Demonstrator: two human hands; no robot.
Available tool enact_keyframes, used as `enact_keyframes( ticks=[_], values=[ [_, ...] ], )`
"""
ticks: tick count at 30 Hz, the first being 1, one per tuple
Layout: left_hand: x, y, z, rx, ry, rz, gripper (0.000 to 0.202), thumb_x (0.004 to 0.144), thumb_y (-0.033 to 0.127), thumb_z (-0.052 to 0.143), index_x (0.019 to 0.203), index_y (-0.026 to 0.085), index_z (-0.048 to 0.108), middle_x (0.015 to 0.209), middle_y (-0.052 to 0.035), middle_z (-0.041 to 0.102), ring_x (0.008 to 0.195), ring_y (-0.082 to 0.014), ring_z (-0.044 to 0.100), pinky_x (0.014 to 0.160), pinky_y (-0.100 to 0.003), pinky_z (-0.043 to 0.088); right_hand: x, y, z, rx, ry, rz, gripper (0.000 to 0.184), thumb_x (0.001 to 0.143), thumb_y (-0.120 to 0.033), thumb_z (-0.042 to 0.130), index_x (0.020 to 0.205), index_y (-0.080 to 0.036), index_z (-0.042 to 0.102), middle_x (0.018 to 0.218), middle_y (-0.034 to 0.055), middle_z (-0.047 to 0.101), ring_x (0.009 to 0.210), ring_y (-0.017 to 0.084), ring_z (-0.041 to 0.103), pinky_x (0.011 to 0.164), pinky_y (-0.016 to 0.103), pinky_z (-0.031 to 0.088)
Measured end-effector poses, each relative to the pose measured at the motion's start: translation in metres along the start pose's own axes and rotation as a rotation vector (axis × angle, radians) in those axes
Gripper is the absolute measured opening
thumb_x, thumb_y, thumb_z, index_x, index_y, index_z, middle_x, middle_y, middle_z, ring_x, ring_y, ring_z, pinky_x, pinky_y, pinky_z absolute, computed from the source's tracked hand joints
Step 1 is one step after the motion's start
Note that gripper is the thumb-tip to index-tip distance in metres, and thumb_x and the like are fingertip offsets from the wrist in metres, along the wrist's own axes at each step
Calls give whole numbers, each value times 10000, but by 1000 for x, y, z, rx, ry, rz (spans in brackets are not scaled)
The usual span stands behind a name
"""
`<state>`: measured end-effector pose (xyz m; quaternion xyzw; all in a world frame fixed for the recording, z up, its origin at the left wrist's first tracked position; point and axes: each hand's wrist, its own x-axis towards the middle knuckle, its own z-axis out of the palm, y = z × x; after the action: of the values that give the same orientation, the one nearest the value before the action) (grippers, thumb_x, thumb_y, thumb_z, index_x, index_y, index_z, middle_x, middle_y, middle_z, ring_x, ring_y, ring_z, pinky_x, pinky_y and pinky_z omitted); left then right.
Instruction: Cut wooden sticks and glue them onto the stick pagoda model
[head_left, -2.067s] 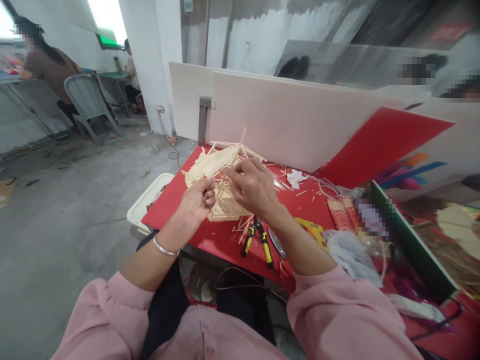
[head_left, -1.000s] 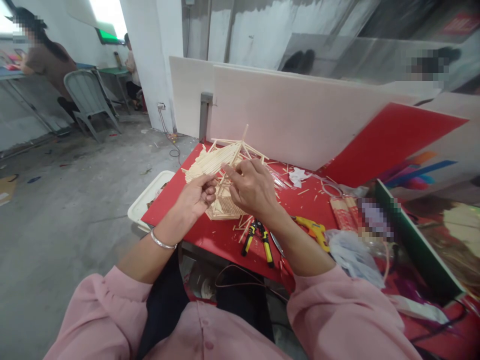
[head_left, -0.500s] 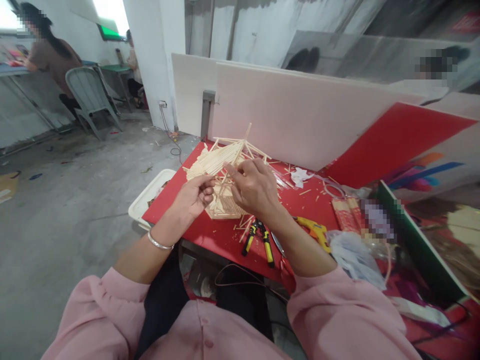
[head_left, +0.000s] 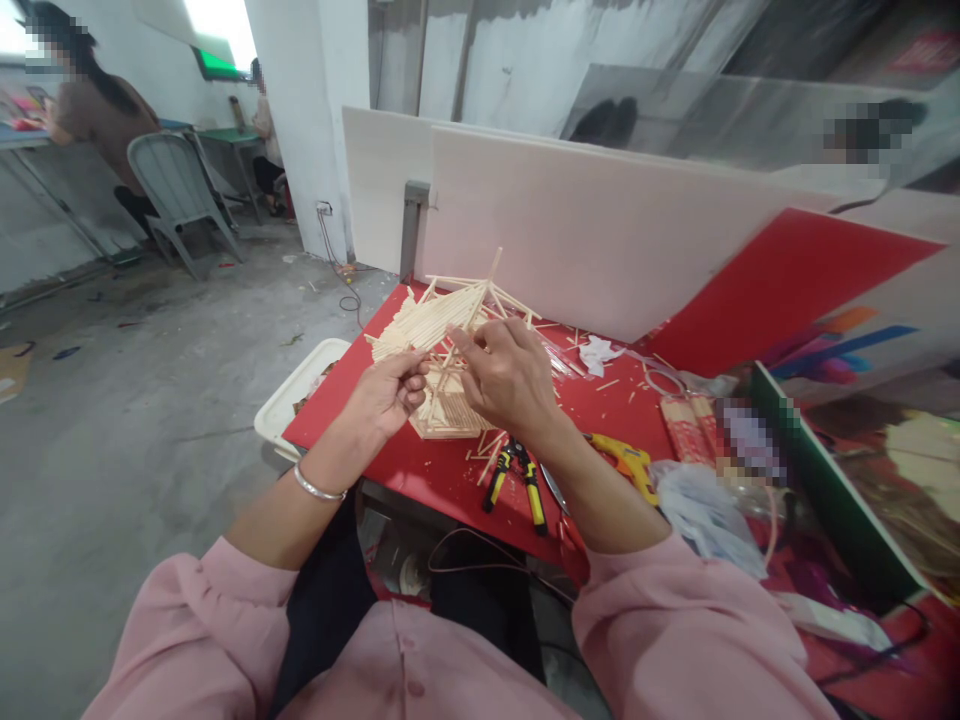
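Note:
A small house-like model (head_left: pixel 431 320) of pale thin wooden sticks stands on the red tabletop, its slanted roof of sticks laid side by side and its lower part partly covered by my hands. My left hand (head_left: pixel 394 390) is at the roof's near edge, thumb and forefinger pinched together, other fingers curled. Just to the right, my right hand (head_left: pixel 514 375) reaches over the model's front with thumb and forefinger closed near the roof's corner. What lies between the fingertips of either hand is too small to name. Pliers (head_left: pixel 517 485) with black and yellow handles lie nearest, below my right hand.
A yellow glue gun (head_left: pixel 626 465) lies beyond my right forearm, near a clear plastic bag (head_left: pixel 709 510) and a green-sided box (head_left: pixel 832 490). Stick scraps litter the red table (head_left: pixel 450 490). White boards (head_left: pixel 570 220) lean behind it. A white bin (head_left: pixel 300 390) stands at left. People sit farther off.
Both hands keep almost the same place and pinch at the model's roof. The view has shifted very slightly; nothing else visibly differs.

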<state>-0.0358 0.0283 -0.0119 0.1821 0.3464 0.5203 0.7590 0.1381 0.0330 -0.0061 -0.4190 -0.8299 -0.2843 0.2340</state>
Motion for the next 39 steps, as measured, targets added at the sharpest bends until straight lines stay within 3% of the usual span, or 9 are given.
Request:
enact_keyframes(
  ticks=[8,14,25,31,34,37,39],
  values=[
    [-1,0,-1,-9,5,-14,114,817,93,629,705,99,610,545,11,559,366,-19,415,338,-118,295,0,0,0,30,-7,10,420,910,-240,442,1285,-157,613,915,108,565,877,246,408,787,384,374],
    [0,3,-1,-59,62,-22,203,810,192,577,617,132,576,532,-42,614,374,-66,480,327,-153,307,0,1,1,14,-8,5,421,922,-250,432,1294,-165,610,914,104,575,883,247,416,800,385,380],
    [0,3,0,-54,82,-24,181,812,172,579,637,128,584,535,-41,618,376,-65,489,326,-148,310,0,0,0,8,0,0,425,914,-248,446,1298,-160,607,913,102,572,888,247,428,803,382,387],
    [4,4,0,17,-31,-42,135,796,100,674,686,109,594,537,21,551,371,-14,430,333,-108,298,2,-3,-2,-2,-31,19,432,906,-258,449,1296,-156,606,925,110,575,884,249,419,804,382,379],
    [4,10,-1,42,-21,-72,153,811,51,639,680,108,584,540,28,531,366,2,401,321,-89,270,4,-5,-6,15,-78,40,436,903,-272,463,1308,-183,600,950,105,578,907,252,429,841,391,388],
    [-6,14,-4,62,-54,-91,167,824,32,594,674,104,590,550,28,525,367,9,388,313,-83,256,2,-5,-14,78,-84,52,493,885,-215,472,1373,-212,547,1033,105,584,968,255,442,895,414,393],
    [-20,14,-7,113,-69,-32,142,794,48,634,668,107,603,557,28,531,370,10,384,315,-84,261,-3,-7,-24,141,-17,70,522,884,-175,458,1402,-207,515,1108,107,578,1015,248,452,927,420,394]
  ],
)
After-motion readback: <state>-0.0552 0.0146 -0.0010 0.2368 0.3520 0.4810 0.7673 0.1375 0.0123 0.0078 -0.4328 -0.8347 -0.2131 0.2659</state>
